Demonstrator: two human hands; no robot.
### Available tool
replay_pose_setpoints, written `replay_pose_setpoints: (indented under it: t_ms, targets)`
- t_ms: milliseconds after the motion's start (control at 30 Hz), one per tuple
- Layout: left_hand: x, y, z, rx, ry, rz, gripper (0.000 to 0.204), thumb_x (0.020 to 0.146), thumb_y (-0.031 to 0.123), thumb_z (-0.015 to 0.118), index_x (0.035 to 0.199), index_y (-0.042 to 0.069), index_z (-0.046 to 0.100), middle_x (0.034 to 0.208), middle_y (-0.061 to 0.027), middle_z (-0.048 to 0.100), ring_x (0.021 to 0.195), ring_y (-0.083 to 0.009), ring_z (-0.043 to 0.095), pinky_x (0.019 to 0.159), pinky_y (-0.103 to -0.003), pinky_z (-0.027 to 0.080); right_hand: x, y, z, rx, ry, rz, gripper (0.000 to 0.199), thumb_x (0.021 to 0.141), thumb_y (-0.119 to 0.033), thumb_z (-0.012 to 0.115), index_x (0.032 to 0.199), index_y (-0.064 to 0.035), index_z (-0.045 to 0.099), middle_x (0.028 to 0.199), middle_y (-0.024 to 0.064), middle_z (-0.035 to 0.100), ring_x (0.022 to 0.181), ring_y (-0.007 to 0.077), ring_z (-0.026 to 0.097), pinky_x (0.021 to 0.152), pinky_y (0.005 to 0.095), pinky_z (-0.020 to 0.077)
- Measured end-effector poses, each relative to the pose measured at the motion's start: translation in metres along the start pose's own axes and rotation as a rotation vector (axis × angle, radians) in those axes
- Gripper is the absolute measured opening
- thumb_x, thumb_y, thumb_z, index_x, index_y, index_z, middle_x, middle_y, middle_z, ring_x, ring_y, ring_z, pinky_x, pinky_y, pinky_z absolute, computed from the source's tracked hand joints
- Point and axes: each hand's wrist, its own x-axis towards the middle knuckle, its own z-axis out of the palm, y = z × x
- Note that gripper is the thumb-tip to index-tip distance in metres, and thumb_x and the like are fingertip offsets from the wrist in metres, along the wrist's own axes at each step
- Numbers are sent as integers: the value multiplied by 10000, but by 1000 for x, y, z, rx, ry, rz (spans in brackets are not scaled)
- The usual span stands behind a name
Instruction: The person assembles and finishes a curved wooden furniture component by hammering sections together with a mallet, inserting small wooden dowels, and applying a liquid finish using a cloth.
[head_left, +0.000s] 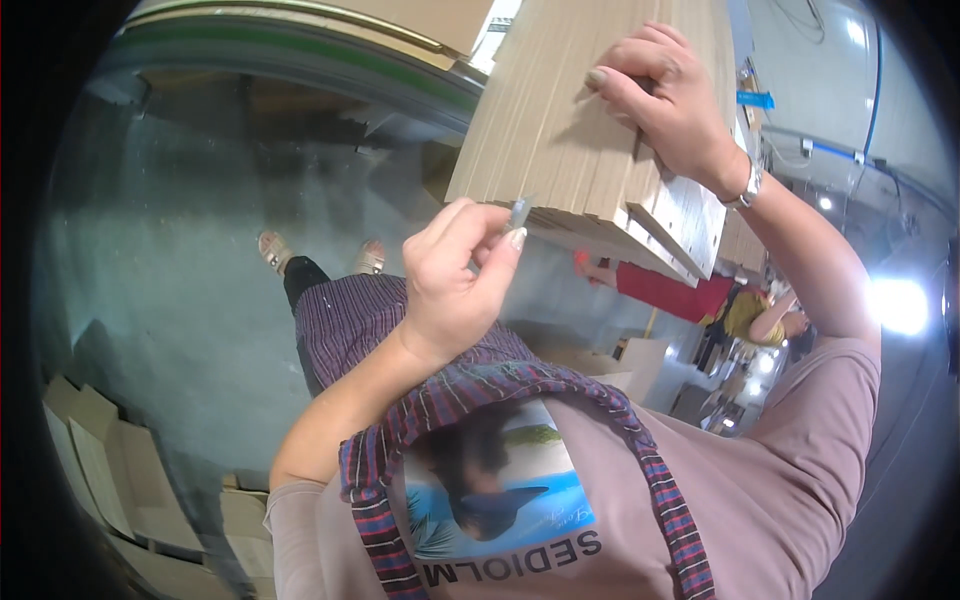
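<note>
My left hand [455, 270] is raised near the close end of a stack of light wood-coloured boards [550, 110]. Between its thumb and forefinger it pinches a small grey, shiny piece [519, 213]; its exact kind is too small to tell. Over the top of the stack, my right hand [665, 95] is curled closed, the thumb pointing left. Its fingertips are partly hidden, so whatever they may hold does not show. The boards stand side by side on edge, the right-hand ones slightly apart with pale faces showing.
Cardboard pieces [120, 460] lean at the lower left. A green-edged bench or conveyor [300, 50] runs across the top left. Another person in red trousers [660, 290] is beyond the stack at the right. A blue clip-like thing [756, 100] sits beside the boards.
</note>
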Motion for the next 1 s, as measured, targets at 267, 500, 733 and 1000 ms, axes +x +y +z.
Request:
replay_pose_setpoints:
  t_ms: [267,500,733,1000]
  targets:
    - [-3,-10,9,-14,26,85,73,755,-32,646,815,-17,608,688,-90,562,514,-169,579,471,-270,455,-1,2,3,-19,-37,40,244,850,-224,560,784,-20,677,762,51,631,802,191,515,812,317,406]
    - [-6,-13,28,-23,39,142,83,771,-52,639,838,-38,592,685,-71,538,531,-133,521,496,-250,427,1,4,6,-13,-6,29,230,838,-213,566,746,-26,664,708,41,628,742,196,523,807,318,408]
    - [-8,-9,31,23,80,467,125,747,-55,661,818,-22,563,643,-109,495,505,-246,515,471,-317,423,1,2,0,-25,-64,61,247,861,-213,551,804,-16,688,765,51,645,799,183,526,770,306,435]
    - [-9,-8,31,-7,85,370,138,740,-80,656,817,-19,559,640,-108,494,498,-240,503,464,-323,405,0,2,2,-2,-38,50,233,856,-206,566,803,-20,696,771,50,649,799,175,528,757,299,442]
